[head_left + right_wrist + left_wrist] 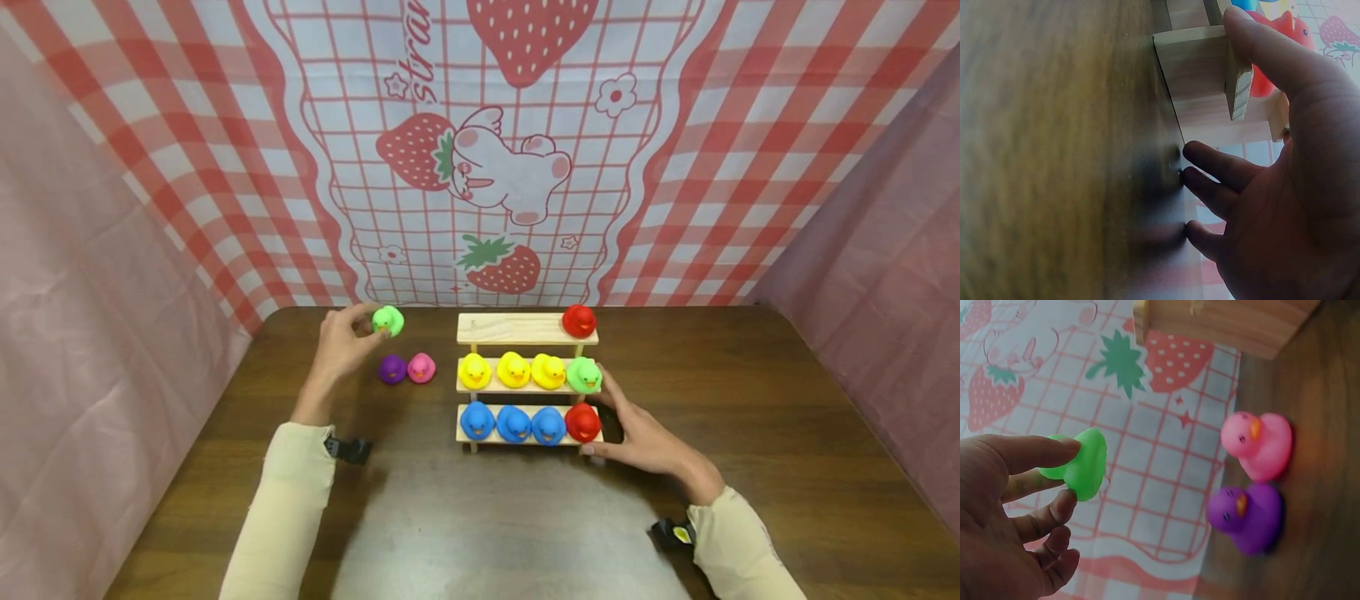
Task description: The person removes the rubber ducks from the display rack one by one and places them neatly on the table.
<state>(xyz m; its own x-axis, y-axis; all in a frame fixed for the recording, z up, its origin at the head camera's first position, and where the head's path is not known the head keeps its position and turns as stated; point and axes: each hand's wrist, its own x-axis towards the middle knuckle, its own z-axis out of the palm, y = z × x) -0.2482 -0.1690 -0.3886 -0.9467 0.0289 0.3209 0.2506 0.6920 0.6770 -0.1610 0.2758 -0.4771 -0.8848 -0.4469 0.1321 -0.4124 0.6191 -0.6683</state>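
Note:
My left hand (345,340) pinches a light green rubber duck (1088,465) between thumb and fingers, raised left of a three-tier wooden rack (513,330). Below that hand, a purple duck (392,369) and a pink duck (422,367) sit side by side on the table. At the rack's right end my right hand (648,437) grips the side, its thumb on the front edge of the bottom shelf. Its other fingers reach behind, several tips touching the table; the index fingertip is hidden. Near that thumb sits a red duck (582,422).
The top shelf bears one red duck (579,321) at its right end. On the middle shelf stand yellow ducks (513,370) and a green duck (584,376). Blue ducks (513,424) fill the bottom row's left part. A checked strawberry cloth (645,250) hangs behind the table.

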